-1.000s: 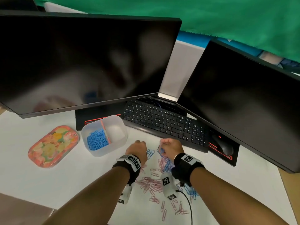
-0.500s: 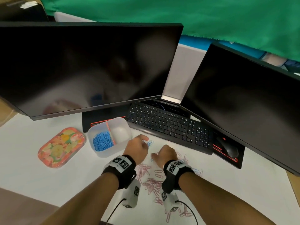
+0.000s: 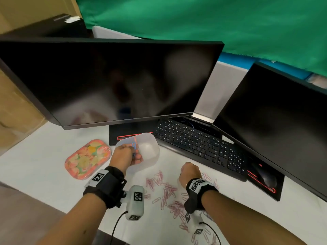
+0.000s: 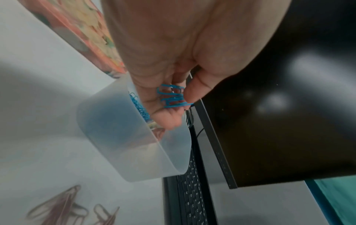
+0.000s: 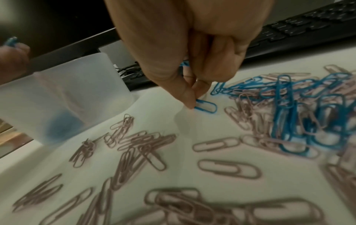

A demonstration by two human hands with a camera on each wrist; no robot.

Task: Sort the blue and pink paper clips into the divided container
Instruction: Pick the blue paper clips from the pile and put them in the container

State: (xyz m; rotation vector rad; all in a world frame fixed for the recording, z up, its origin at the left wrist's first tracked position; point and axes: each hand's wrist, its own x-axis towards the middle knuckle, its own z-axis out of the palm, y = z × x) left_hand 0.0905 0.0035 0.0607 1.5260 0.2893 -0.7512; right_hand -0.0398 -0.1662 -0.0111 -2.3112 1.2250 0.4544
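My left hand [image 3: 132,153] hangs over the left compartment of the translucent divided container [image 3: 150,152] and pinches several blue paper clips [image 4: 173,97] between thumb and fingers. More blue clips [image 4: 139,106] lie in that compartment. My right hand [image 5: 194,97] is down on the table, fingers curled, pinching the end of one blue clip [image 5: 206,105] that lies flat. Another blue clip [image 5: 185,63] peeks out of its palm. A mixed blue and pink heap [image 5: 289,99] lies to its right. Loose pink clips [image 3: 164,189] lie between my wrists.
A floral lid [image 3: 87,159] lies left of the container. A black keyboard [image 3: 194,142] and mouse [image 3: 263,175] sit behind the clips, under two dark monitors [image 3: 106,82]. The white table [image 3: 35,167] ends close to my body.
My left hand has travelled left from the clip pile to above the container, carrying blue clips. My right hand has stayed low at the pile and shifted a little nearer to me.
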